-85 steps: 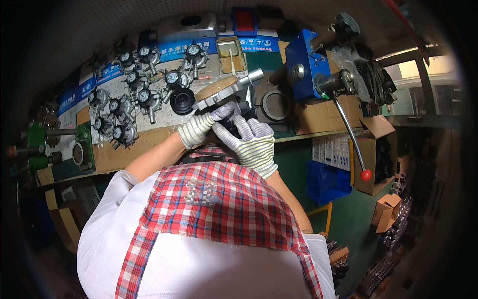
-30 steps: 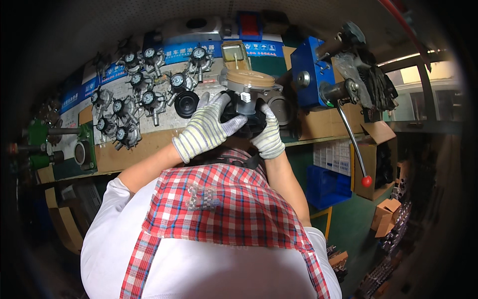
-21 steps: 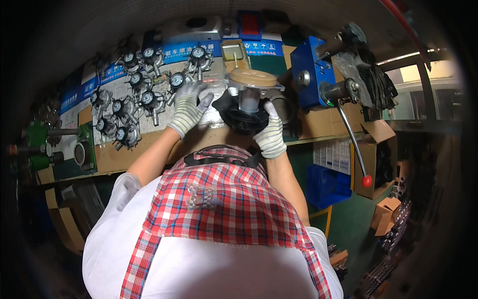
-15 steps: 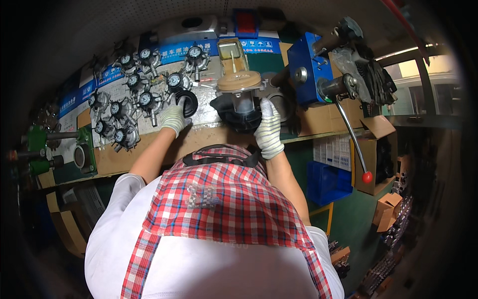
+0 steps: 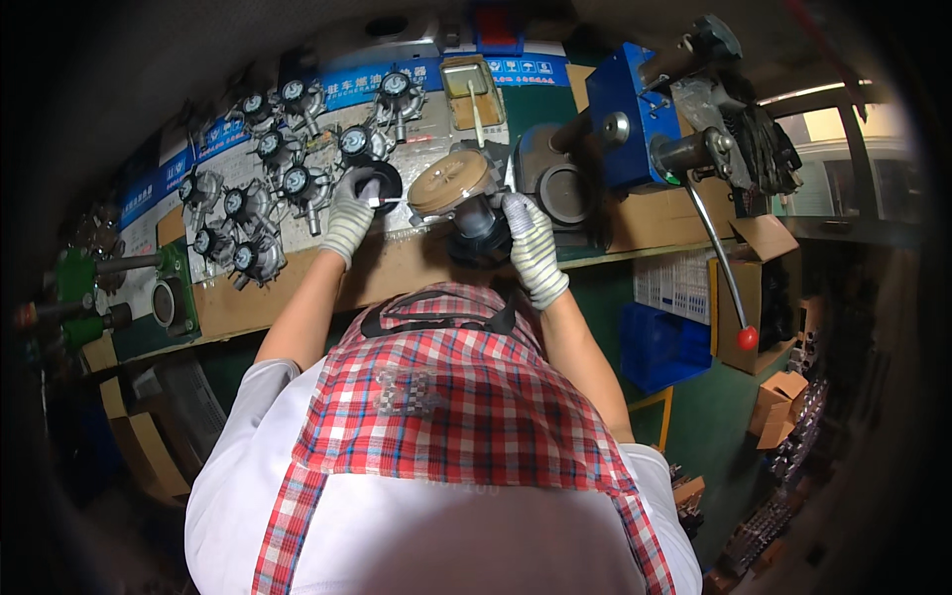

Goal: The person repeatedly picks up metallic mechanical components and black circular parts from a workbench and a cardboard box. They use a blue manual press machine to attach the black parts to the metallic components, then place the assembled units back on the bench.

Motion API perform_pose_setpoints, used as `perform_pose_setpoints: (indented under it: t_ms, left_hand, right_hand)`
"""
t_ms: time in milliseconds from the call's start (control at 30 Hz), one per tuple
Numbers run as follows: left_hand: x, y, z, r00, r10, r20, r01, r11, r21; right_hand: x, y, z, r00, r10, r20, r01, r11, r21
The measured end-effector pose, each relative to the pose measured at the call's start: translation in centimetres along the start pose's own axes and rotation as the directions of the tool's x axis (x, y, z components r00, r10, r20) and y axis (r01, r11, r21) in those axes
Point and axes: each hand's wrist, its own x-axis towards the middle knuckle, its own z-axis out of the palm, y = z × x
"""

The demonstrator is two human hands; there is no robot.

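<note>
My right hand [image 5: 535, 253], in a striped knit glove, grips the right edge of a metal housing [image 5: 478, 213] topped by a round tan disc [image 5: 452, 182]. The housing is tilted to the left above a dark round base [image 5: 478, 248]. My left hand [image 5: 349, 220], gloved as well, has its fingers together over a black ring [image 5: 389, 182]. From its fingertips a thin white-and-pink stick [image 5: 393, 201] points toward the tan disc. The hand partly hides the ring.
Several metal pump-like units [image 5: 297, 181] with round black caps stand at the left. Behind the disc lies a shallow tray [image 5: 468, 91] with a pale-handled brush [image 5: 476, 117]. A blue press [image 5: 635, 119] with a red-knobbed lever [image 5: 747, 337] stands right; a green clamp [image 5: 171, 288] sits far left.
The housing with its tan disc has tilted left and shifted slightly, with my right hand gripping its edge. My left fingers have closed over the black ring, and a thin stick now shows there.
</note>
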Motion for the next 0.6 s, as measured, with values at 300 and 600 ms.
perform_pose_setpoints:
  t_ms: [300, 600]
  left_hand:
    - [-3.2, 4.6, -3.3, 0.605, -0.294, 0.74, 0.792, 0.316, -0.523]
    - [-7.7, 2.0, 2.5, 0.844, -0.255, 0.473, 0.482, 0.748, -0.456]
  right_hand:
    - [2.8, 9.2, 5.5, 0.951, 0.051, 0.305, -0.062, 0.998, 0.026]
    - [6.8, 10.1, 0.8, 0.826, 0.251, -0.505, -0.561, 0.272, -0.782]
